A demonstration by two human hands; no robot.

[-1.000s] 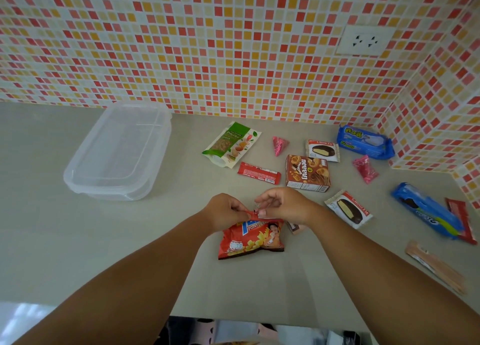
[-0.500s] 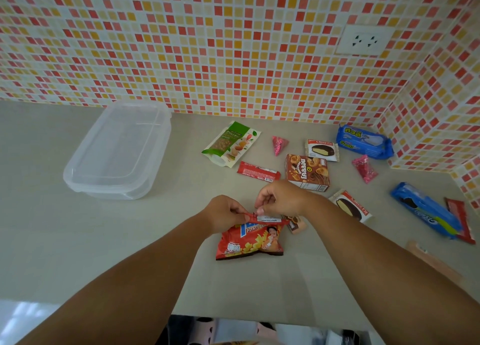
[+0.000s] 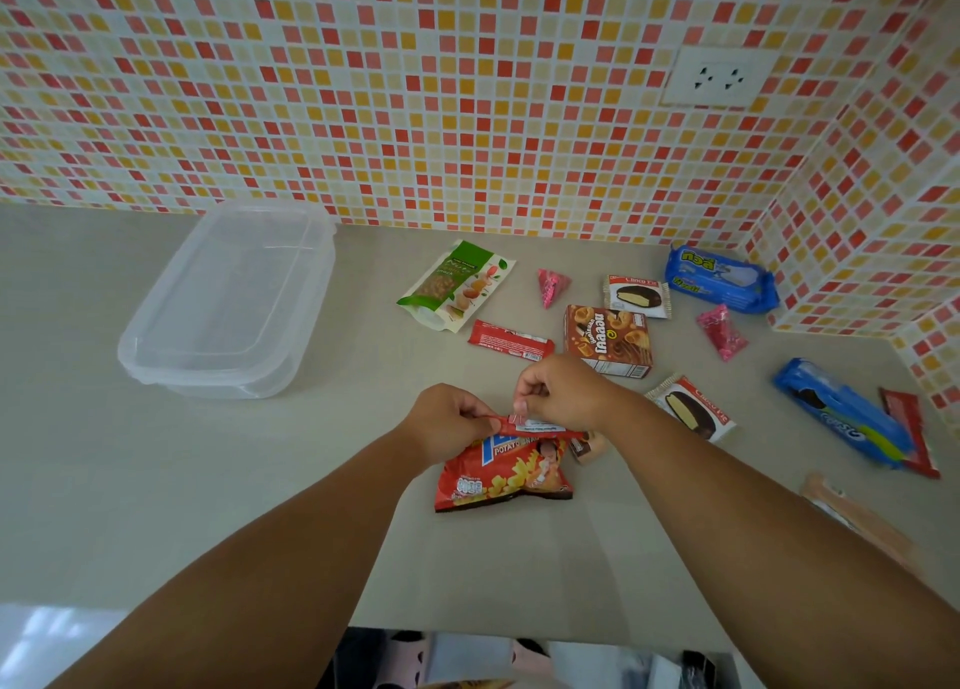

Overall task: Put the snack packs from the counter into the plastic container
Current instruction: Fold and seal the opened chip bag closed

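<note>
Both my hands on the red potato snack bag [image 3: 506, 473] lying on the counter [image 3: 156, 480]. My left hand [image 3: 447, 421] pinches the folded top edge at its left end, my right hand [image 3: 563, 392] pinches a small clip [image 3: 518, 419] on that fold. Clear plastic container [image 3: 223, 299] sits far left by the tiled wall [image 3: 415, 91], well apart. Other snack packs scattered behind and right.
</note>
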